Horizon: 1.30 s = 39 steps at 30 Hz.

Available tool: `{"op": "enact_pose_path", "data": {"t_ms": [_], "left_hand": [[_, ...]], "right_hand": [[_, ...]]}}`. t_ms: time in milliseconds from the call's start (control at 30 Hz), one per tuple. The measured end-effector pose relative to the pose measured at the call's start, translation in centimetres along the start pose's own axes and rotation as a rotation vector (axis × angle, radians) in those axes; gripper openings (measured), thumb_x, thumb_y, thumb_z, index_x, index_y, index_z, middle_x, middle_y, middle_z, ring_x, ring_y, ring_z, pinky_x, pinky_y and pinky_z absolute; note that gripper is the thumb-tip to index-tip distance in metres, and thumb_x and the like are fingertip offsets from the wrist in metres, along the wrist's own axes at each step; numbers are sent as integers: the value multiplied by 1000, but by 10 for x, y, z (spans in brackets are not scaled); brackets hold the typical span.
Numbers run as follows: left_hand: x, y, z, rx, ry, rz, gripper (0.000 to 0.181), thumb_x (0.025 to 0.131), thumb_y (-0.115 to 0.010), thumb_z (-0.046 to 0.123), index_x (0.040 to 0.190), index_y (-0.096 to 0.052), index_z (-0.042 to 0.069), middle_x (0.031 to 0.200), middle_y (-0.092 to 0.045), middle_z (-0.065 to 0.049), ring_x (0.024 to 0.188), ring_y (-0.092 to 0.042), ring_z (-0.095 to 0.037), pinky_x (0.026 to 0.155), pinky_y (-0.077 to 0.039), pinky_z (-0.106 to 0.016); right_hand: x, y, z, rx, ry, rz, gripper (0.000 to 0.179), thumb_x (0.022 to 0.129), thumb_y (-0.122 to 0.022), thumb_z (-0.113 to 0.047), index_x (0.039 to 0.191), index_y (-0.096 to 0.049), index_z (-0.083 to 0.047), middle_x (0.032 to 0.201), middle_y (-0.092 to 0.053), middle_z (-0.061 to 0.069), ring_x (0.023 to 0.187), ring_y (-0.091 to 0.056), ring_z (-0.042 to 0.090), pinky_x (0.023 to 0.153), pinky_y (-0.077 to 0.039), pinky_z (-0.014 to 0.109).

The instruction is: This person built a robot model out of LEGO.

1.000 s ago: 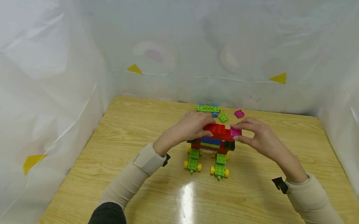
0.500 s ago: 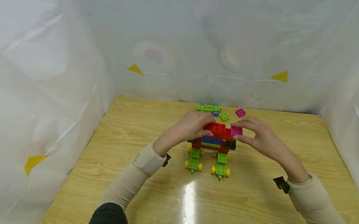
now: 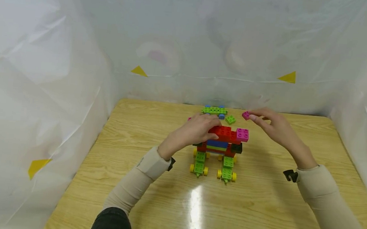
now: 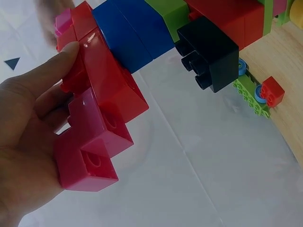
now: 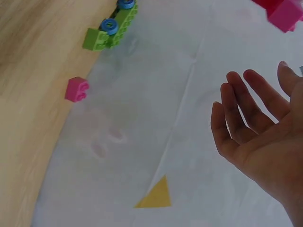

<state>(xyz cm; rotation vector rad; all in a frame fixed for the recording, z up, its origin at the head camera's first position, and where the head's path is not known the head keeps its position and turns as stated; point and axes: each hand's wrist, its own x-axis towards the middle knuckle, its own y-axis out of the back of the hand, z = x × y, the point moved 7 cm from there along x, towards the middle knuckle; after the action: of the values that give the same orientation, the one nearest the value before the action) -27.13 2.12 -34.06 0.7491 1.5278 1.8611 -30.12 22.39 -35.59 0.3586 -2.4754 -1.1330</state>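
Observation:
My left hand (image 3: 197, 128) grips the long red top (image 3: 224, 132) of a tall toy-brick build, thumb on its near side. Two stepped pink bricks (image 4: 87, 165) at the build's left end lie by the palm in the left wrist view. At the right end sits a pink brick (image 3: 242, 134). Below are blue bricks (image 3: 217, 144), black bricks (image 3: 236, 148) and green wheeled bases (image 3: 227, 171) with yellow wheels. My right hand (image 5: 260, 123) holds nothing, fingers loosely bent. In the head view its fingertips overlap a loose pink brick (image 3: 245, 115) on the table.
At the table's back edge stands a green wheeled base (image 3: 214, 110) with blue wheels. A loose green brick (image 3: 230, 119) lies beside it. White sheeting (image 3: 189, 49) with yellow triangles (image 3: 288, 77) closes in the wooden table (image 3: 254, 208) at the back and sides.
My right hand has let go of the pink brick at the build's right end and moved back and right toward the loose pink brick. The left hand keeps its grip.

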Motion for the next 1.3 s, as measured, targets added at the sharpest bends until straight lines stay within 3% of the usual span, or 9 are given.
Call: {"op": "enact_pose_path", "data": {"t_ms": [233, 533, 733, 1000, 1200, 1300], "left_hand": [[-2, 0, 0, 8, -1, -18, 34, 94, -63, 33, 119, -63, 11, 114, -61, -1, 98, -58, -17, 83, -45, -37], [-2, 1, -2, 29, 23, -14, 36, 92, -64, 36, 120, -63, 13, 113, -61, 0, 95, -57, -15, 81, -44, -34], [-1, -1, -1, 47, 40, -31, 37, 92, -64, 38, 121, -63, 15, 113, -61, 2, 96, -58, -14, 82, -44, -33], [2, -2, 4, 58, 27, -24, 38, 92, -63, 38, 122, -63, 15, 114, -62, 2, 97, -59, -15, 82, -45, -33], [3, -2, 5, 54, 30, -20, 37, 92, -63, 38, 122, -63, 15, 114, -62, 2, 95, -59, -14, 80, -44, -33], [3, -2, 4, 52, 32, -20, 37, 92, -64, 37, 121, -63, 15, 115, -62, 2, 95, -59, -14, 80, -45, -32]], "right_hand": [[25, -23, 52, -45, -63, -54, 40, 100, -53, -33, 123, -64, -3, 122, -61, 19, 108, -56, 35, 87, -46, 54], [57, -57, 107, -123, -158, -70, 35, 94, -61, -9, 123, -58, 10, 121, -56, 31, 105, -53, 45, 83, -45, 58], [67, -76, 135, -199, -256, -74, 45, 94, -63, -17, 130, -53, 7, 128, -51, 33, 114, -46, 52, 88, -40, 64], [60, -85, 145, -229, -329, -50, 33, 93, -65, -21, 111, -64, 7, 104, -62, 27, 93, -56, 43, 78, -43, 58], [54, -88, 146, -248, -363, -21, 25, 91, -68, -21, 94, -63, 3, 89, -62, 19, 81, -57, 37, 72, -43, 53], [51, -90, 148, -242, -377, -12, 23, 90, -68, -18, 94, -60, 3, 89, -62, 20, 80, -57, 37, 72, -44, 53]]}}
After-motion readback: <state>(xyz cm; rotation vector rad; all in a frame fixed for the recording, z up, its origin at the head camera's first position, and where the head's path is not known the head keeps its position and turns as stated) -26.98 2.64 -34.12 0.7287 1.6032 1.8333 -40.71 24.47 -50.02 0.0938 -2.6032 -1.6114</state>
